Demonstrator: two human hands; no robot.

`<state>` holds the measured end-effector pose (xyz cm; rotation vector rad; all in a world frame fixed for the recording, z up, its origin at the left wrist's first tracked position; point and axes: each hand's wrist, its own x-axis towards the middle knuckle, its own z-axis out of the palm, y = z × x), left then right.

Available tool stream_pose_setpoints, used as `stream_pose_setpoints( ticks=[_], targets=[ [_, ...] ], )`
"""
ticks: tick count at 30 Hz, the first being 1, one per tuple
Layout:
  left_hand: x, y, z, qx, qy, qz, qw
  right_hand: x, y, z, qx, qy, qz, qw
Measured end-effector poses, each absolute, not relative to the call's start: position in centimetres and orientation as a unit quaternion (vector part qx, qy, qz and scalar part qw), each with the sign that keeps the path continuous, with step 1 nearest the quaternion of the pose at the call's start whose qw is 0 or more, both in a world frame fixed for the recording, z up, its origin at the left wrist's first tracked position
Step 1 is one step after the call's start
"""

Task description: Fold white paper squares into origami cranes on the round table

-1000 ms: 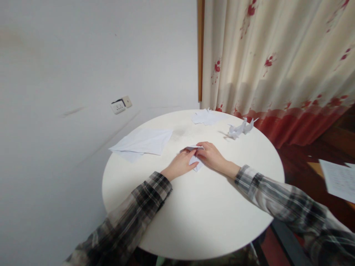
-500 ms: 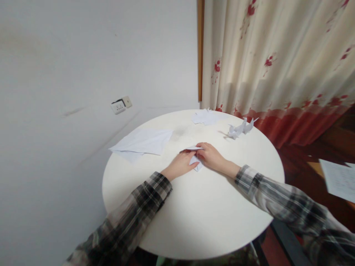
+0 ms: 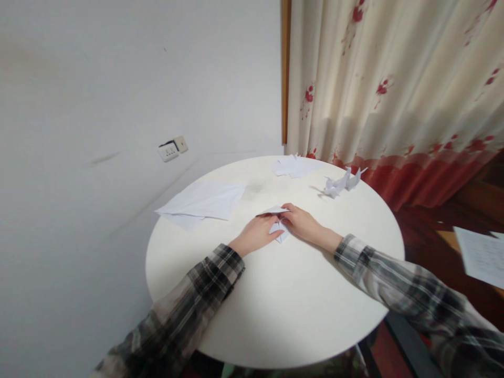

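A small white folded paper (image 3: pixel 276 231) lies near the middle of the round white table (image 3: pixel 283 310). My left hand (image 3: pixel 258 232) rests on its left side, fingers pressed down on it. On its right side lies my right hand (image 3: pixel 301 221), with the fingertips pinching its upper edge. Most of the paper is hidden under both hands. Both arms wear plaid sleeves.
A stack of white paper sheets (image 3: pixel 205 202) lies at the table's left, overhanging the edge. Flat folded papers (image 3: pixel 291 167) and finished paper cranes (image 3: pixel 342 182) sit at the far side. A wall with a socket (image 3: pixel 172 148) is behind, a flowered curtain (image 3: pixel 394 94) to the right, and more paper (image 3: pixel 480 254) lower right.
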<state>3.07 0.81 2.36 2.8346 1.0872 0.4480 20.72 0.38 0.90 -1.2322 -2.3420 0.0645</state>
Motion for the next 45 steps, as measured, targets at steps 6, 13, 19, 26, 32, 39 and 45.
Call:
stream_pose_setpoints(
  ticks=[6, 13, 19, 26, 32, 39, 45],
  targets=[
    [3.0, 0.8, 2.4, 0.925, 0.348, 0.149, 0.033, 20.6, 0.4, 1.1, -0.443, -0.865, 0.014, 0.235],
    [3.0, 0.9, 2.3, 0.922, 0.354, 0.149, 0.042, 20.6, 0.4, 1.3, -0.435, -0.871, 0.008, 0.230],
    [3.1, 0.9, 2.4, 0.923, 0.353, 0.147, 0.043, 20.6, 0.4, 1.4, -0.436, -0.872, 0.007, 0.224],
    [3.1, 0.8, 2.4, 0.923, 0.349, 0.153, 0.044, 20.7, 0.3, 1.5, -0.435, -0.872, 0.007, 0.224],
    [3.0, 0.8, 2.4, 0.922, 0.354, 0.149, 0.045, 20.7, 0.2, 1.3, -0.444, -0.866, 0.008, 0.232],
    [3.0, 0.6, 2.4, 0.922, 0.355, 0.150, 0.040, 20.6, 0.3, 0.6, -0.451, -0.852, 0.041, 0.263],
    [3.0, 0.6, 2.5, 0.922, 0.354, 0.154, 0.036, 20.4, 0.5, 0.4, -0.450, -0.846, 0.062, 0.280]
  ],
)
